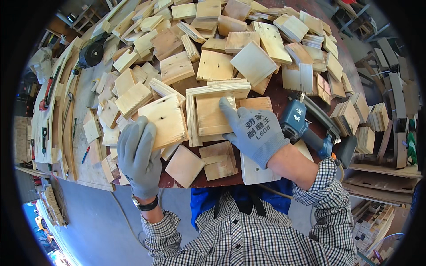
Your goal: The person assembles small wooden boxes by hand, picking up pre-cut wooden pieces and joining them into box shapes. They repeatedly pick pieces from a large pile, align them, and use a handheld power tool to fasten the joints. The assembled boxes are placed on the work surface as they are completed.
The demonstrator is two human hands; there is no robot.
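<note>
Both my hands wear grey work gloves. My left hand (140, 155) is closed on a square plywood block (163, 120), its fingers wrapped over the block's left edge. Just to the right of that block lies a small plywood assembly (215, 116), with strips standing along its left and far sides around a flat square. My right hand (255, 131) grips this assembly by its right side, one finger stretched over the flat square. A blue and black air nailer (294, 119) lies to the right of my right hand, its long dark magazine pointing away.
A large heap of loose plywood blocks (216, 65) covers the dark red tabletop (226, 181). Long boards and a black tape reel (91, 54) lie at the left. Blocks are stacked (345, 119) along the right side. A hose (122, 210) hangs near the table's front edge.
</note>
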